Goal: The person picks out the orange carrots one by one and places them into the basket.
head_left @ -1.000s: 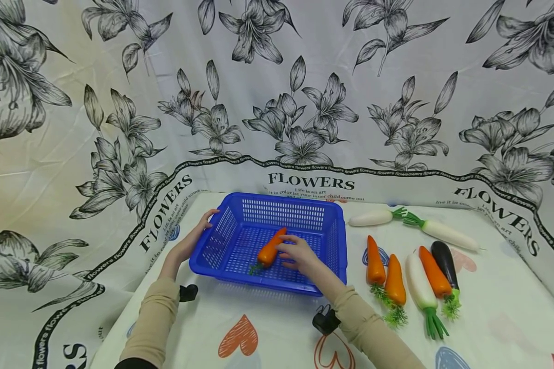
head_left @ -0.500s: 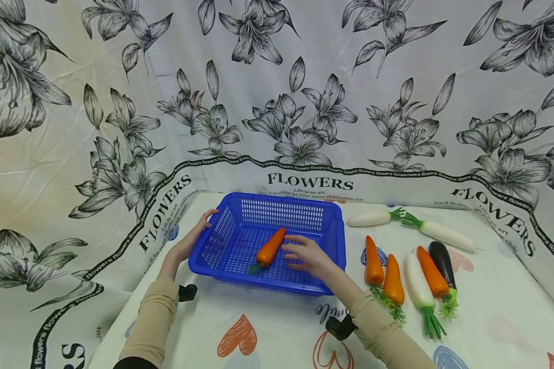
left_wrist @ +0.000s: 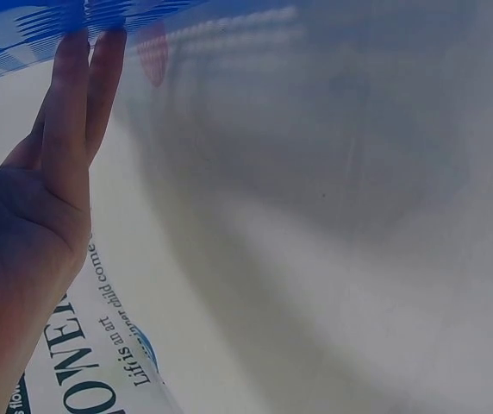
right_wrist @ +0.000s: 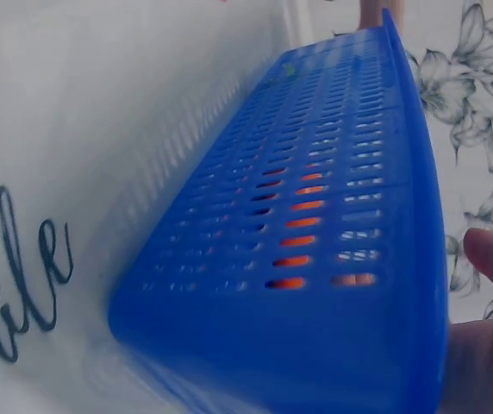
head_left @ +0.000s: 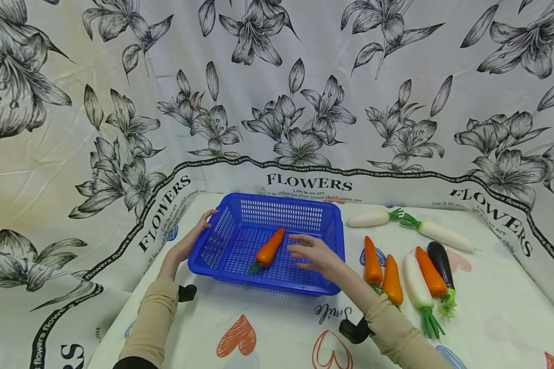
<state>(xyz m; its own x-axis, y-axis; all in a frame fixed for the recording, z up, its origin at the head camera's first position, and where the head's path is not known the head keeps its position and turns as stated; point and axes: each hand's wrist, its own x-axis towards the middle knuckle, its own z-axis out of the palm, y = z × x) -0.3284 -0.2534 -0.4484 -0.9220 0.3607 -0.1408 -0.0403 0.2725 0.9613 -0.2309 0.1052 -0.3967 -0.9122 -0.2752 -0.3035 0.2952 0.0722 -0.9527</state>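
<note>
A blue plastic basket with slotted walls stands on the cloth-covered table. My left hand holds its left rim; in the left wrist view the fingers reach up to the blue wall. Inside the basket lies one carrot, its orange tip toward the back and its green top toward the front. My right hand is over the basket's right part, apart from the carrot, with fingers spread and nothing in them. In the right wrist view, orange shows through the slots and the thumb shows beyond the rim.
Right of the basket lie carrots, a white radish with a green top and a dark eggplant. Two more white radishes lie behind them. A flower-printed curtain hangs at the back and left.
My right hand has drawn back to the right, away from the carrot, which stays in the basket. My left hand keeps its place on the rim.
</note>
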